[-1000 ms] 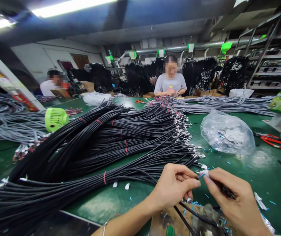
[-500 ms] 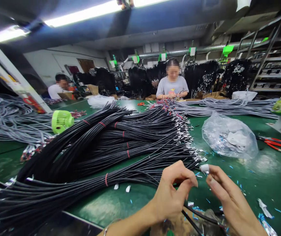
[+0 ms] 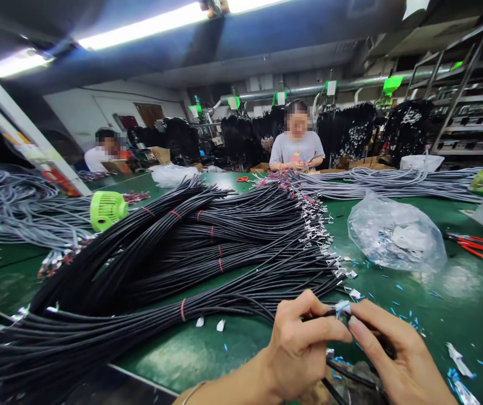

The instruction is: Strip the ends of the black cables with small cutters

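Note:
My left hand (image 3: 300, 343) and my right hand (image 3: 397, 354) meet low in the view, fingertips pinched together on the end of a thin black cable (image 3: 343, 376) that runs down between them. A small white tip (image 3: 343, 307) shows at the pinch. Just beyond my hands lies a big pile of black cables (image 3: 191, 253) bound with red bands, their white-tagged ends (image 3: 323, 242) pointing right.
A clear plastic bag of small parts (image 3: 396, 233) lies on the green table (image 3: 233, 349) to the right, with red-handled scissors (image 3: 480, 248) beyond it. A green fan (image 3: 107, 209) and grey cable piles (image 3: 17, 208) are left. Two people sit at the far side.
My right hand had drawn a little apart holding the white tip up; now both hands are together again, lower, pinching the cable end.

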Motion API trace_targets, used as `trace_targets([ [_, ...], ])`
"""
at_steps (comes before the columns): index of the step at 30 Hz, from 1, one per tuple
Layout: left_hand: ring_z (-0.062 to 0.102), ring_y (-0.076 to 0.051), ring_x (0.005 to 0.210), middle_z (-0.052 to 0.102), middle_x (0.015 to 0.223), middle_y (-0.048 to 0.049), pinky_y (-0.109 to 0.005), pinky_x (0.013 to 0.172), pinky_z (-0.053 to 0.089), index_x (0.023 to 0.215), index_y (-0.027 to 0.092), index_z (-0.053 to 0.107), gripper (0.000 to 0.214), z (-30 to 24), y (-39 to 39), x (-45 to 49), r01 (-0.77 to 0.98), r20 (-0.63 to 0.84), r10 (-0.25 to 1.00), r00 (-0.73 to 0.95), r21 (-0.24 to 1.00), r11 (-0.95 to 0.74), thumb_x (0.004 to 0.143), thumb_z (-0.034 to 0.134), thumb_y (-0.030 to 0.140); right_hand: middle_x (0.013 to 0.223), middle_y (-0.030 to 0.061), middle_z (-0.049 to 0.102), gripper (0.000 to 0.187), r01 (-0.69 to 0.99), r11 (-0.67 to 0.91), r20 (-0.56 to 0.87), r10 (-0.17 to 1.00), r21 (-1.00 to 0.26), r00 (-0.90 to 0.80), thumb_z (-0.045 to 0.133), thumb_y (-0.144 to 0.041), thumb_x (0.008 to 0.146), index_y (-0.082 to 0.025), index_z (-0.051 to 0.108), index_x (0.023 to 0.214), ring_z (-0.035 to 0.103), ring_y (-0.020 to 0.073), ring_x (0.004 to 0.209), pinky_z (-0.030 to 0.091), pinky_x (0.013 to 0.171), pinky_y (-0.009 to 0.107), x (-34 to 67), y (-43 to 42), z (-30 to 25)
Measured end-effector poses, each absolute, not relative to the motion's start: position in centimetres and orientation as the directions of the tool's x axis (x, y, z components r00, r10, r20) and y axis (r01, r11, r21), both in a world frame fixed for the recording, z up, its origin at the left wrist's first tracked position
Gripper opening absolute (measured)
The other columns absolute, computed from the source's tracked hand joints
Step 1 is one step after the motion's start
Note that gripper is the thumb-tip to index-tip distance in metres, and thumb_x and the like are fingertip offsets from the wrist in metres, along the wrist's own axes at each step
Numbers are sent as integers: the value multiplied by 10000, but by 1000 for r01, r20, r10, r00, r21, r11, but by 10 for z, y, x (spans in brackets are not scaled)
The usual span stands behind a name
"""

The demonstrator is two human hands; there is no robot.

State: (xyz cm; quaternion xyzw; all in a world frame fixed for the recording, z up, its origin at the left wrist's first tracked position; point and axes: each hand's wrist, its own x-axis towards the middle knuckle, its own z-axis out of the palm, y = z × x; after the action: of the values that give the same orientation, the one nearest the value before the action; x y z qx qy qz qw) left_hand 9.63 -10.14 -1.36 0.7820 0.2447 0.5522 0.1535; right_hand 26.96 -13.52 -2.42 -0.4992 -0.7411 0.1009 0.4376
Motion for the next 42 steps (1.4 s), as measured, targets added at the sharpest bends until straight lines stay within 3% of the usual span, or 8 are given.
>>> trace_targets([
  [14,546,-90,541,583,702,-55,-190,514,421,718,181,727,301,-16,-100,96,187,810,518,274,483,-855,738,480,9,943,40,730,223,600,440,514,856,-669,-55,575,-349,864,-232,723,982,696,165,820,552,757,185,266,-132,-24],
  [20,555,-105,565,625,727,-31,-191,525,445,1035,159,638,289,-16,-101,100,242,742,632,224,586,-773,761,625,65,917,48,705,195,592,502,580,812,-630,-71,554,-259,876,-204,690,1005,680,167,816,552,714,183,264,-131,-23],
  [23,570,-112,573,636,684,-28,-190,538,456,824,126,651,142,-13,-101,101,288,697,704,134,653,-701,703,724,108,864,29,686,160,624,513,631,775,-589,-41,573,-223,863,-210,677,984,670,169,845,537,714,179,263,-132,-22],
  [26,576,-110,561,636,624,-23,-186,531,442,718,129,669,43,-9,-100,97,270,675,719,162,671,-691,760,676,123,849,16,666,150,649,530,667,743,-545,-47,578,-203,861,-222,660,984,662,159,840,520,725,179,264,-132,-22],
  [30,513,-77,453,578,568,-9,-175,455,393,716,112,685,148,-2,-97,93,225,478,841,255,816,-532,819,593,166,825,1,641,185,645,560,679,729,-520,-85,558,-181,874,-237,628,1036,651,142,812,503,694,170,264,-133,-22],
  [35,369,-48,353,442,450,38,-160,351,279,625,100,633,265,4,-92,94,38,103,916,388,991,-127,829,544,243,818,-9,621,129,618,542,651,757,-570,-63,558,-198,875,-245,621,977,631,136,785,482,691,171,265,-135,-22],
  [37,389,-58,383,479,461,27,-168,374,287,629,100,652,218,4,-92,95,49,123,924,361,987,-151,795,589,225,794,-6,601,76,593,468,590,808,-655,14,550,-262,881,-232,609,917,606,135,711,476,622,183,266,-134,-21],
  [42,526,-109,539,648,610,-40,-208,516,377,683,117,726,66,1,-98,97,190,408,850,333,854,-485,724,708,166,655,-20,473,203,484,367,423,906,-794,7,576,-357,856,-204,546,727,446,117,555,371,483,207,268,-130,-20],
])
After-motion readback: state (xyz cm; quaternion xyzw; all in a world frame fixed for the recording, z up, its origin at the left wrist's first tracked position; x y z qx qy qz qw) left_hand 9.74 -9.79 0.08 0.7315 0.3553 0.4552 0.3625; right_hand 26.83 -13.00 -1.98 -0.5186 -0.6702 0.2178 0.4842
